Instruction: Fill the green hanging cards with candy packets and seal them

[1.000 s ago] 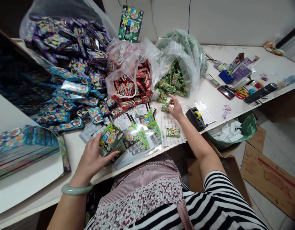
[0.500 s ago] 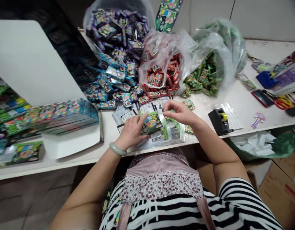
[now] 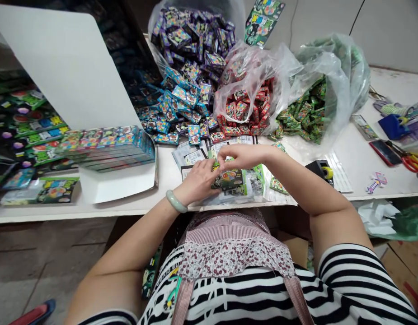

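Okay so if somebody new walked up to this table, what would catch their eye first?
Probably the big bag of purple packets at the back of the table, with blue packets heaped in front of it. Just right of those sit a clear bag of red packets and one of green packets. The tall white box lid standing up at the left also stands out.

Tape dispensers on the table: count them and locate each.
2: a black one just beyond the right forearm, and a blue one behind the phone. More may be hidden.
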Tool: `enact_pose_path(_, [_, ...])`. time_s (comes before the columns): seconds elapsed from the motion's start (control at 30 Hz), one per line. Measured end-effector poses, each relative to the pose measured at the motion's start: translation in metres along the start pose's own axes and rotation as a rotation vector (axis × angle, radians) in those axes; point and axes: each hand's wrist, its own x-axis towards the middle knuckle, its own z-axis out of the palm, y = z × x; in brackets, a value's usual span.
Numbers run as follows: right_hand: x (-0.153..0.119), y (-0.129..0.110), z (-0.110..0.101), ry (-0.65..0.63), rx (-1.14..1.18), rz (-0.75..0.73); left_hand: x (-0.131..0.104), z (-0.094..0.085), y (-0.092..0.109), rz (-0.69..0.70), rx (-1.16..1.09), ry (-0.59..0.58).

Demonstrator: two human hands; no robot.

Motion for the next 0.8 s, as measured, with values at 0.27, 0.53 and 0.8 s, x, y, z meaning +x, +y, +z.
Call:
enact_pose_path(0.27, [0.024,-0.026,0.002,-0.138,-0.281,0.131,-0.003,-0.005,0.002,0.041,0.020,0.006])
enact_pose_path(0.53, [0.028,-0.047,0.017,-0.037,-0.491,0.280,-0.007,-0.005,0.000,0.025,-0.011,0.045])
enact_pose_path(0.8, [-0.002,-0.010,0.026,0.591,-0.208,0.028,-0.010,0.001,-0.003,0.017,-0.073,0.082])
